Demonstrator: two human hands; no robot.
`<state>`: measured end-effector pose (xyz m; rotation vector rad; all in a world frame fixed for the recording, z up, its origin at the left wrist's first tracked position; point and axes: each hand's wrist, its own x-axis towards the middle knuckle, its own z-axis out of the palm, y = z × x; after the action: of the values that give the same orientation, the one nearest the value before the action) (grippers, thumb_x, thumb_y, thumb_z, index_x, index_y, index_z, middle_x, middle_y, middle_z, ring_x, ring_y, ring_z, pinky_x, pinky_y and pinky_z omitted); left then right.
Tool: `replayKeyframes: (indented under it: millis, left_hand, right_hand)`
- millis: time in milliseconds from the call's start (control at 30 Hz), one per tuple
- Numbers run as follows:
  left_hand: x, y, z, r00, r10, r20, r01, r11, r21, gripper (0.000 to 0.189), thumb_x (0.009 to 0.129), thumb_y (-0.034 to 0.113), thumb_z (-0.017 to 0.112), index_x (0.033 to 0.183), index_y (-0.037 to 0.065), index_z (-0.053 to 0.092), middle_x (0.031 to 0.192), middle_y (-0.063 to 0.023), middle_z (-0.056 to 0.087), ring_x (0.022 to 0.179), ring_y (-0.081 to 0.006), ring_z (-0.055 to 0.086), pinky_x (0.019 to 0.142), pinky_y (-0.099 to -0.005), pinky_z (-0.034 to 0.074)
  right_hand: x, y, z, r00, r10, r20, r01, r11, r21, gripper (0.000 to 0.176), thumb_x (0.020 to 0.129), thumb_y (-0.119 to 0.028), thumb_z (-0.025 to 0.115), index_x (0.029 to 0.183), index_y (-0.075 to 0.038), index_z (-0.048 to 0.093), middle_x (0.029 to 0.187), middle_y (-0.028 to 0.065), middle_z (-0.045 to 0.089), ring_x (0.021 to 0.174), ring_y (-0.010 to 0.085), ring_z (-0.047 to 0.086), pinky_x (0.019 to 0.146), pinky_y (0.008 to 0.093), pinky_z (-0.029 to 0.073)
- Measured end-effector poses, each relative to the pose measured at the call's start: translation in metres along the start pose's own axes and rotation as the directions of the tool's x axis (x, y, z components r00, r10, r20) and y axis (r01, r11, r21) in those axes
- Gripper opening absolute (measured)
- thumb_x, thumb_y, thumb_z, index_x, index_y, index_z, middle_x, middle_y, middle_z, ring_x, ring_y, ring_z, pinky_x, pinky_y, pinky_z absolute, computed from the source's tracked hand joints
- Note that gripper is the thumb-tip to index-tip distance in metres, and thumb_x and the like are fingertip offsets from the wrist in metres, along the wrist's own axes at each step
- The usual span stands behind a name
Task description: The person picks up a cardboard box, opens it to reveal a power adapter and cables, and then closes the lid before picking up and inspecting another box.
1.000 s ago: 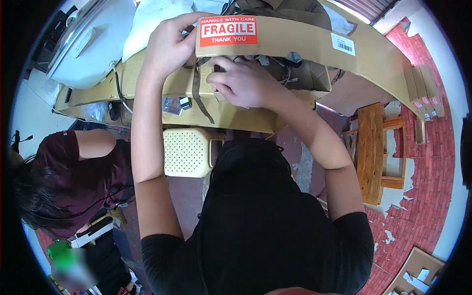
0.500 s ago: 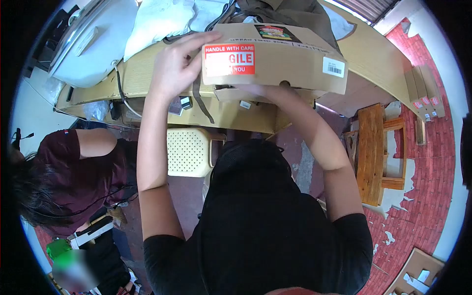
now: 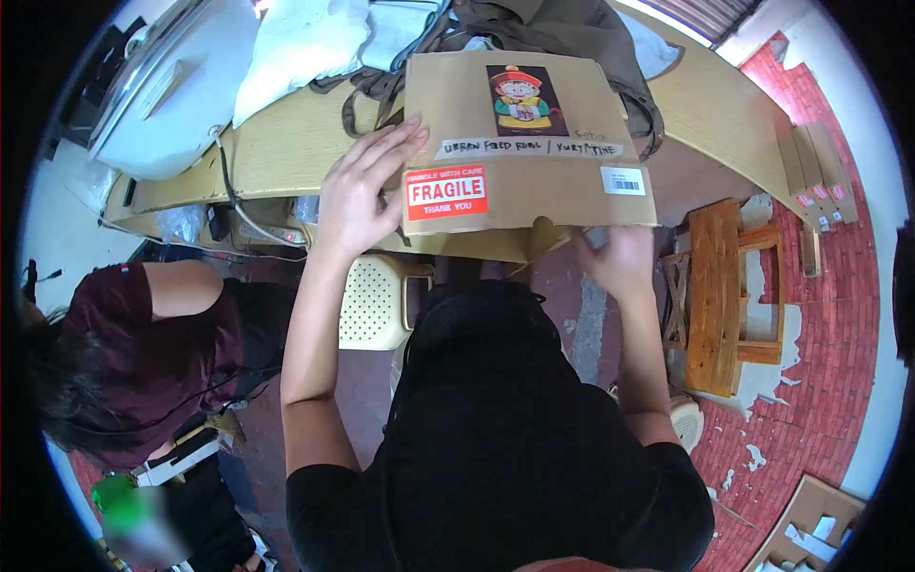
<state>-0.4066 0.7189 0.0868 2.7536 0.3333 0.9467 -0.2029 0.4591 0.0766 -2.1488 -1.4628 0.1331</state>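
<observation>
A brown cardboard box (image 3: 534, 191) sits at the front of the table, its top face toward me. On it are a cartoon figure picture, handwriting on a pale strip, a red-and-white FRAGILE sticker (image 3: 447, 194) and a small barcode label (image 3: 622, 181). My left hand (image 3: 367, 191) grips the box's left edge, fingers lying over the top face. Below the front right corner is my right hand (image 3: 620, 262), blurred by motion, its fingers partly hidden at the box's front edge. A small tab sticks out at the middle of that edge.
Dark cloth (image 3: 562, 29) and white bags (image 3: 305, 57) lie behind the box. At left stand a large white appliance (image 3: 157, 105) with a cable and a seated person (image 3: 162, 353). A cream stool (image 3: 374, 303) is below the table; a wooden bench (image 3: 715, 296) and cardboard boxes (image 3: 818, 172) are right.
The box's top has tipped down to show its full face. My right hand has come out from under the lid toward the front right corner; my left hand has shifted lower on the left edge.
</observation>
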Motion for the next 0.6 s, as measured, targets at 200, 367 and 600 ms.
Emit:
replayKeyframes:
  millis: [200,367,600]
  left_hand:
    - [0.012,0.006,0.000,0.999,0.026,-0.021,-0.024,0.998,0.057,0.039,0.080,0.029,0.071,0.114,0.012,0.071,0.125,-0.0050,0.066,0.117,-0.0280,0.060,0.097,-0.0398,0.047]
    - [0.045,-0.001,-0.022,0.992,0.124,-0.031,-0.119,0.985,0.122,0.033,0.085,0.040,0.069,0.095,0.010,0.076,0.105,-0.0037,0.073,0.103,-0.0256,0.065,0.089,-0.0365,0.048]
    - [0.063,-0.008,-0.031,0.992,0.102,-0.068,-0.094,0.990,0.107,0.033,0.086,0.034,0.068,0.079,0.003,0.074,0.098,-0.0033,0.074,0.092,-0.0248,0.066,0.083,-0.0368,0.049]
  right_hand:
    - [-0.002,0.041,0.004,0.612,0.126,-0.781,-0.075,0.992,0.101,0.068,0.070,-0.003,0.083,0.128,0.000,0.048,0.125,0.0173,0.053,0.114,0.0311,0.055,0.096,0.0437,0.048]
    - [0.027,0.019,-0.016,0.539,0.082,-0.838,0.075,0.987,0.145,0.050,0.076,-0.016,0.085,0.113,0.000,0.056,0.099,0.0113,0.059,0.094,0.0213,0.061,0.075,0.0350,0.051]
    - [0.066,-0.054,-0.010,0.781,-0.485,-0.394,0.501,0.863,-0.068,0.006,0.077,-0.008,0.069,0.078,-0.004,0.065,0.095,0.0085,0.067,0.088,0.0295,0.064,0.079,0.0420,0.052]
